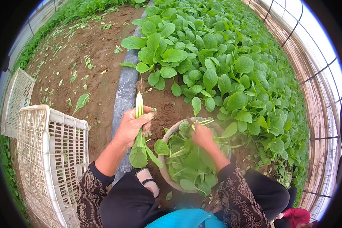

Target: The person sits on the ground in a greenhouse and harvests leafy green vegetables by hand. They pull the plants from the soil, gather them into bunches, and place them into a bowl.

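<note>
My left hand (136, 121) grips a leafy green plant by its pale stems (139, 104). Its stem end points up and away from me, and its leaves (139, 156) hang below my fist. Over a round basin (168, 182), my right hand (203, 135) is closed around some thin stems (206, 122), whose far ends stick out past my fingers. Loose leaves (188, 162) fill much of the basin, which sits on the soil between my legs. Part of its rim is hidden behind my right forearm and the greens.
A dense bed of leafy greens (216, 57) grows ahead and to the right. Dark plastic sheeting (125, 85) runs along its left edge. At left stand a white plastic crate (65, 142) and another crate (17, 99). A person in a red sleeve (297, 216) is at lower right.
</note>
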A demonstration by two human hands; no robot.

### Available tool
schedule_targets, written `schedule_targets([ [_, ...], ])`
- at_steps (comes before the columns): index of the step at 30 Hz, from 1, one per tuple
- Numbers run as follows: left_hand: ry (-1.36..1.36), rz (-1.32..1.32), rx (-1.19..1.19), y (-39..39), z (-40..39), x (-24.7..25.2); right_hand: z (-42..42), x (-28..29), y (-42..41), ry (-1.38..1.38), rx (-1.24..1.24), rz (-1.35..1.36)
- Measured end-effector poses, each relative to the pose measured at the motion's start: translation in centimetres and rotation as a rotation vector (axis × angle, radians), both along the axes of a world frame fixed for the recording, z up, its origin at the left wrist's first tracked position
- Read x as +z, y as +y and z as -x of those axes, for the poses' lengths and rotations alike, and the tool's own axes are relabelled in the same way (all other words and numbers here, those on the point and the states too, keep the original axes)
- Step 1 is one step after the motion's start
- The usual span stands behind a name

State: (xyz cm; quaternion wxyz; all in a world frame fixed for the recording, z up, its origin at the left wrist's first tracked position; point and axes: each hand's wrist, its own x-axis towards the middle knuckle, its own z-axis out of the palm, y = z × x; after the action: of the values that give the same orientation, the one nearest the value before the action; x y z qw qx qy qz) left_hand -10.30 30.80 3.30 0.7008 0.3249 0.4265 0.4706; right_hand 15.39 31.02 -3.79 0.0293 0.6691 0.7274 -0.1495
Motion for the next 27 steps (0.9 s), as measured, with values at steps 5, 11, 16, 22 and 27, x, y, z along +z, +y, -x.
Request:
schedule_targets([
  [5,0.431,-0.201,-0.476,-0.2,-4.8,5.4,-1.6,6.1,-3.3,0.478,-0.335,-0.141],
  [11,0.969,-0.618,-0.765,-1.7,-11.4,7.1,-0.8,11.0,-7.2,1.238,-0.589,-0.289],
  [16,0.726,-0.549,-0.596,-4.9,-15.3,3.5,-2.1,10.7,-9.0,1.765,-0.729,-0.398],
  [22,0.706,-0.539,-0.700,-6.0,-17.0,1.2,-3.9,8.0,-10.5,2.053,-0.818,-0.353],
  [27,0.661,-0.261,-0.983,-4.9,-16.8,2.0,-5.2,6.7,-10.3,2.019,-0.758,-0.476],
])
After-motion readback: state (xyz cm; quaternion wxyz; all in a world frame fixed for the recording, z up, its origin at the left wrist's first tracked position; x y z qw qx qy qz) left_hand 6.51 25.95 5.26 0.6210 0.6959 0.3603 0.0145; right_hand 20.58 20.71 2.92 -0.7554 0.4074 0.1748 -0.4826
